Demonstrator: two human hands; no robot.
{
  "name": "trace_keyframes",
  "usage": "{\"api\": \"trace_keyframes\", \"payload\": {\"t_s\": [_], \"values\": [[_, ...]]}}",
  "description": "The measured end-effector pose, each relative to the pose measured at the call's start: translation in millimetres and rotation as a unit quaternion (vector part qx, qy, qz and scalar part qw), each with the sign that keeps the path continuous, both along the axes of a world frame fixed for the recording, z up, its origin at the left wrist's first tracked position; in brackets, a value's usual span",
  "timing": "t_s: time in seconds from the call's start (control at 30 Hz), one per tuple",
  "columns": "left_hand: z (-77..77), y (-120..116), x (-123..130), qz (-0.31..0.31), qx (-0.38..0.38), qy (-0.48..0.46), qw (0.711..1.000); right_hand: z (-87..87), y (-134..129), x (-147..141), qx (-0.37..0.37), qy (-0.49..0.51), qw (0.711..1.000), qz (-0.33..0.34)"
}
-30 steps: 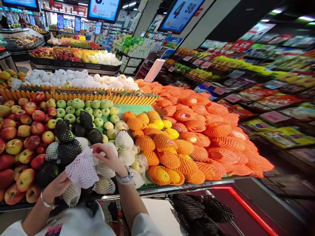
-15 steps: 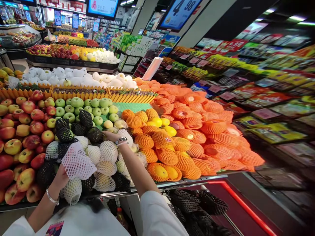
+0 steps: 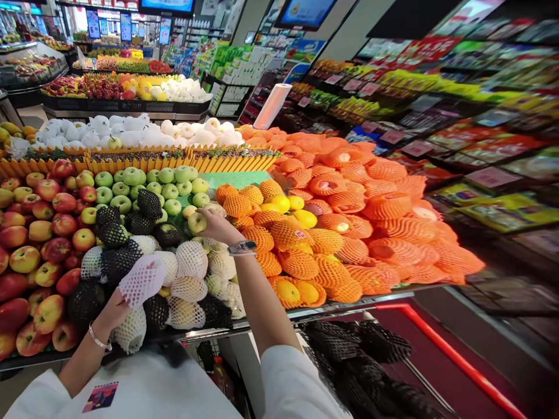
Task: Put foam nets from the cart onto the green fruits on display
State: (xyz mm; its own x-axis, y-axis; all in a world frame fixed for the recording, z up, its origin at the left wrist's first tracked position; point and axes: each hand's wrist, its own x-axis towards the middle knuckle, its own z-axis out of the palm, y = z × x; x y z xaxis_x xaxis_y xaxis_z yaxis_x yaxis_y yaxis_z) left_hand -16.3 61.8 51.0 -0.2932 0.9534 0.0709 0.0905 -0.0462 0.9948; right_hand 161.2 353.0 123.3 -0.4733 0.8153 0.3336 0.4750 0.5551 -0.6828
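Observation:
My left hand [image 3: 114, 309] grips a white foam net sleeve [image 3: 143, 280] by its lower end; the sleeve looks limp, and part of my fingers is hidden behind it. Farther forward, my right hand [image 3: 220, 226] has its fingers closed around a pale yellow-green apple [image 3: 197, 222]. Loose green apples [image 3: 131, 176] lie just beyond it. Between my hands are pale fruits in white foam nets [image 3: 192, 259], with fruits in black foam nets [image 3: 149, 203] behind and to the left of them.
Red-yellow apples [image 3: 49, 315] fill the left of the stand, orange-netted fruits [image 3: 297, 234] the right. A yellow slatted divider [image 3: 236, 161] crosses the back. A roll of bags [image 3: 272, 106] stands upright behind. Black nets [image 3: 336, 349] hang below the metal front edge [image 3: 305, 315].
My right hand has moved slightly right and lifted, bringing the yellow-green apple into view in its fingers. My left hand has shifted a little right, with the foam net sleeve tilting over.

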Motion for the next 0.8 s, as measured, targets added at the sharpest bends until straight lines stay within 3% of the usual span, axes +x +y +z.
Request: {"api": "trace_keyframes", "payload": {"t_s": [0.1, 0.2, 0.33, 0.47, 0.57, 0.67, 0.73, 0.8], "values": [[10.1, 6, 0, 0.0, 0.008, 0.075, 0.997, 13.2, -14, 21, -0.016, 0.034, 0.995, 0.09], [16.9, 13, 1, -0.048, 0.045, 0.176, 0.982, 20.5, -58, 27, -0.026, 0.145, 0.982, 0.118], [12.3, 15, 1, -0.103, 0.055, 0.316, 0.942, 16.2, -117, 14, -0.091, 0.217, 0.961, 0.146], [6.6, 10, -2, -0.144, 0.068, 0.399, 0.903, 9.0, -138, 5, -0.129, 0.191, 0.958, 0.172], [10.6, 7, -2, -0.126, 0.092, 0.417, 0.895, 10.0, -140, 11, -0.151, 0.134, 0.953, 0.227], [15.4, 7, 0, -0.096, 0.098, 0.402, 0.905, 11.4, -139, 19, -0.161, 0.09, 0.929, 0.322], [15.5, 8, 2, -0.078, 0.109, 0.361, 0.923, 7.4, -141, 21, -0.174, 0.101, 0.91, 0.362], [13.7, 9, 6, -0.058, 0.128, 0.312, 0.939, -2.0, -149, 18, -0.215, 0.159, 0.894, 0.359]]}}
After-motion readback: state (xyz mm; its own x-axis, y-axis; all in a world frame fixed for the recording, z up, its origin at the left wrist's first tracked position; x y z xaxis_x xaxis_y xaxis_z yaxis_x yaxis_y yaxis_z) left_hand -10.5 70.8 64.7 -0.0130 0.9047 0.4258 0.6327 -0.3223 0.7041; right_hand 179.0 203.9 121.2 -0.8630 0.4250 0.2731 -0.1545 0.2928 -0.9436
